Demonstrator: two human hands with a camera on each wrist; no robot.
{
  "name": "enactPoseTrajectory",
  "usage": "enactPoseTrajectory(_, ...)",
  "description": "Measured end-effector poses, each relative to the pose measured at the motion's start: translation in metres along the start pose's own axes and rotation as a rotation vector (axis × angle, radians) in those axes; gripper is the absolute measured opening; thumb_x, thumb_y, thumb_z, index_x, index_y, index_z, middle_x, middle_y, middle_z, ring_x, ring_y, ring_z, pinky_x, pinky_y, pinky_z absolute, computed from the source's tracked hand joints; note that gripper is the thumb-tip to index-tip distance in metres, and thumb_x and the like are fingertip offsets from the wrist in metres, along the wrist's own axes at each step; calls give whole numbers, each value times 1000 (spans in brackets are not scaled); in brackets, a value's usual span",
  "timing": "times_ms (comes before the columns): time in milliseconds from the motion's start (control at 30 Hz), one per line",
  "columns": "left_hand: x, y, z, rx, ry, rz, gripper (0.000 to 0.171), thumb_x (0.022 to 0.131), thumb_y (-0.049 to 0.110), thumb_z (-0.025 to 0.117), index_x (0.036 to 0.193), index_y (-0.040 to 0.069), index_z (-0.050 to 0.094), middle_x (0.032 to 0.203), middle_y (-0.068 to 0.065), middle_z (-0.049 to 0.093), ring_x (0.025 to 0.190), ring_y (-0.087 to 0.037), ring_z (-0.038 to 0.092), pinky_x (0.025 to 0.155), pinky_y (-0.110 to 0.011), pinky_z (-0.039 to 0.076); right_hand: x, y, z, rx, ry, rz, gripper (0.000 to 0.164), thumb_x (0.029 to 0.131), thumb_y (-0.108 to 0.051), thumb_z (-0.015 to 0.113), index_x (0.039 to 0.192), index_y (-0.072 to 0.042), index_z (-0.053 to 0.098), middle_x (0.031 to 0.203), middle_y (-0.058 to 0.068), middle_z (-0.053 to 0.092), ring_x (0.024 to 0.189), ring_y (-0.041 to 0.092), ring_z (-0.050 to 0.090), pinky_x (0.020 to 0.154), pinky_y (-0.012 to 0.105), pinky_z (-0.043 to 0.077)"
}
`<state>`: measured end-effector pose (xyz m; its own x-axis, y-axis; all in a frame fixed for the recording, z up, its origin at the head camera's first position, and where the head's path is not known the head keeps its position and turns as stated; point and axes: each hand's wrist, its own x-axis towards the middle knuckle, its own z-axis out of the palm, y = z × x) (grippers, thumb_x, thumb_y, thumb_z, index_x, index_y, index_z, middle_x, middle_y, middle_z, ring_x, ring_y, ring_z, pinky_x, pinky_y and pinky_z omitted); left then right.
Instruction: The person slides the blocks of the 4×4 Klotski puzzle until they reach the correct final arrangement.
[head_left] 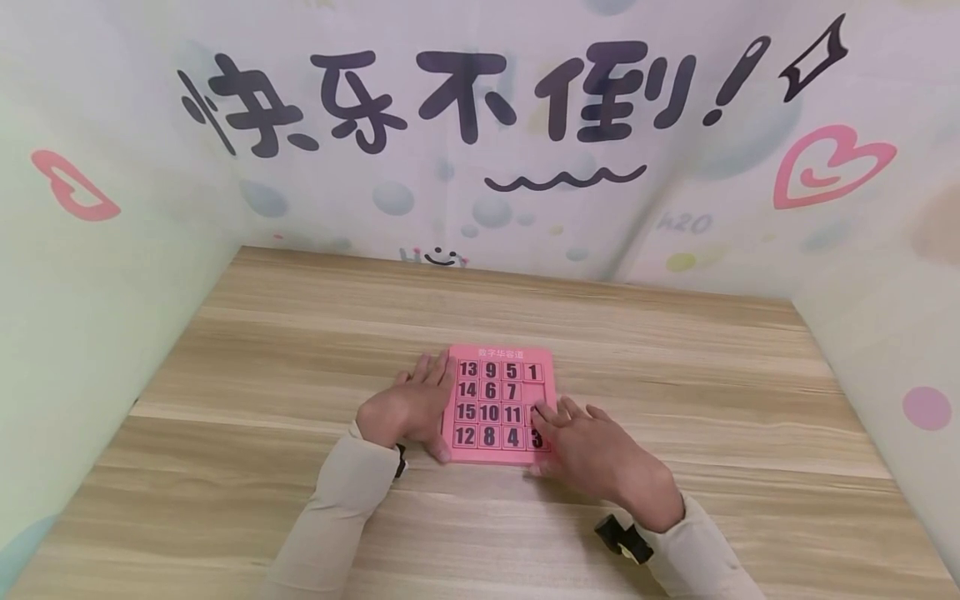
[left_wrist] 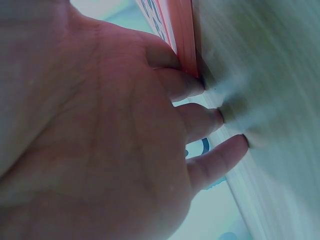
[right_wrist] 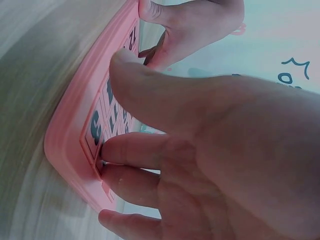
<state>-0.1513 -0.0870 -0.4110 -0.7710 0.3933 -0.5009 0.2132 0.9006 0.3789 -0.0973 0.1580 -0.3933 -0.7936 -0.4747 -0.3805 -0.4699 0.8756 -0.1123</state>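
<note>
A pink sliding number puzzle (head_left: 501,351) lies flat on the wooden table, its tiles printed with black numbers. One gap shows in its right column, under the 1 tile (head_left: 532,372). My left hand (head_left: 408,408) rests along the puzzle's left side, thumb at the near left corner; in the left wrist view its fingers (left_wrist: 217,162) reach down to the tabletop. Over the right edge lies my right hand (head_left: 592,450), fingers extended. Two of its fingertips touch the tile above the 3 tile (right_wrist: 95,127), hiding most of its number. The right thumb (right_wrist: 130,75) hovers over the near row.
The light wooden table (head_left: 315,333) stretches out around the puzzle. Behind it hangs a white printed backdrop (head_left: 375,225) with large black characters, and pale walls (head_left: 97,317) stand at both sides. A black strap (head_left: 624,538) sits on the right wrist.
</note>
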Motion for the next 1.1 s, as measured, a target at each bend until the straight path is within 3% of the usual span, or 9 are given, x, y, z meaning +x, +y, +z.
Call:
enactPoseTrajectory(433, -1, -1, 0, -5, 0, -5, 136, 63, 32, 91, 159, 4, -1, 166, -13, -8, 153, -34, -9, 124, -50, 4, -11, -9, -4, 21, -47, 13, 68, 95, -51, 58, 151, -15, 43, 158, 6, 38, 147, 38, 29, 117, 58, 27)
enactPoseTrajectory(1100, -1, -1, 0, -2, 6, 5, 134, 63, 32, 91, 159, 2, 2, 167, -15, -5, 153, -36, -7, 124, -51, 6, -3, -11, 2, -56, 17, 66, 70, 95, -53, 56, 150, -12, 44, 157, 6, 40, 144, 40, 35, 115, 58, 32)
